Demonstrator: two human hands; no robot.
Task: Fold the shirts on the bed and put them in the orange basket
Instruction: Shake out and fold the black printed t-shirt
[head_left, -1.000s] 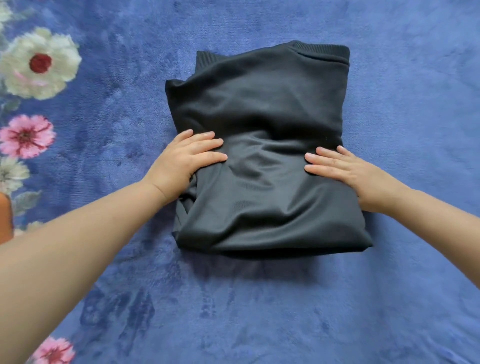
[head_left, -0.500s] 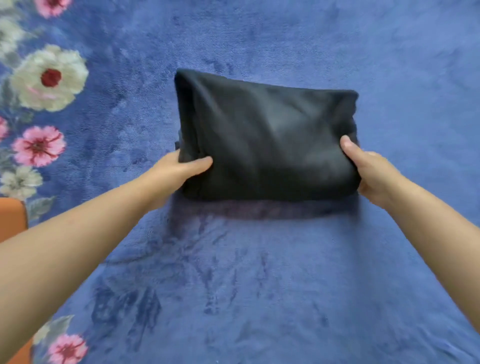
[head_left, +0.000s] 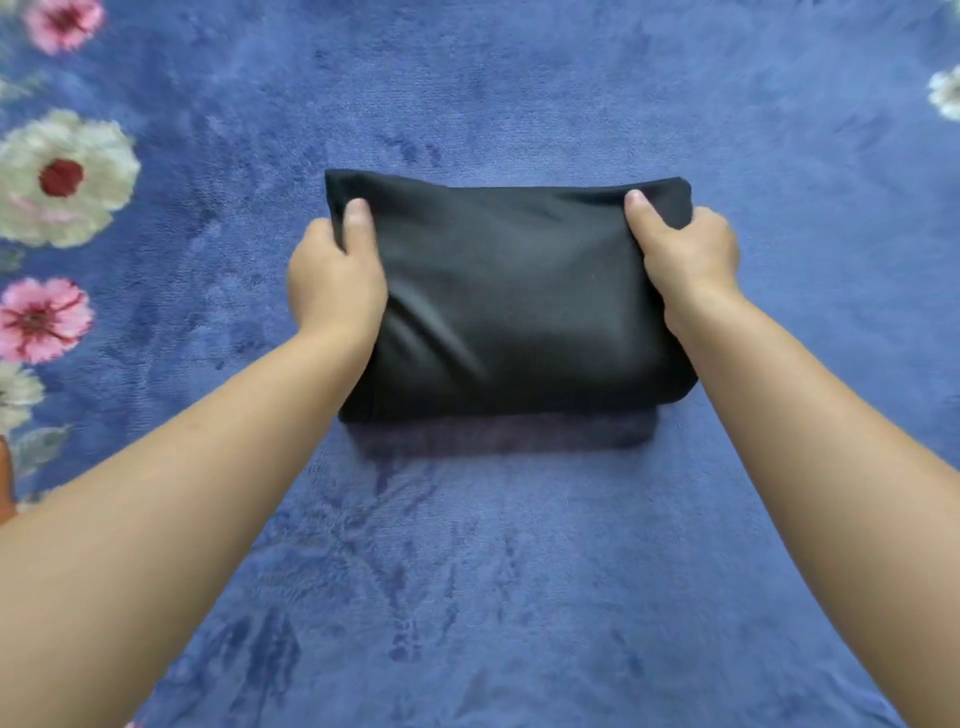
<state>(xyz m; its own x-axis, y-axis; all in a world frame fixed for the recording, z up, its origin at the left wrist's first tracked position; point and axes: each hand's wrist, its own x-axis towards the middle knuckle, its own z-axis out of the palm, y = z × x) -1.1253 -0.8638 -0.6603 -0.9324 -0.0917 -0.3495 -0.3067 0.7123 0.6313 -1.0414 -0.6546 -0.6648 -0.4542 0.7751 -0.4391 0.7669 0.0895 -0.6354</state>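
A black shirt (head_left: 511, 301), folded into a thick rectangular bundle, sits on the blue bed cover in the middle of the view. My left hand (head_left: 335, 275) grips its left end, thumb on top and fingers hidden under the cloth. My right hand (head_left: 685, 254) grips the right end the same way, thumb on top. A dark shadow lies under the bundle's near edge. A sliver of the orange basket (head_left: 5, 483) shows at the left edge.
The blue plush bed cover (head_left: 493, 571) fills the view, with pink and white flower prints along its left side (head_left: 57, 176) and one at the far right edge.
The shirt went from a long half-fold under flat palms to a compact bundle. Both hands now grip its ends with thumbs on top, further along the sides than half a second ago.
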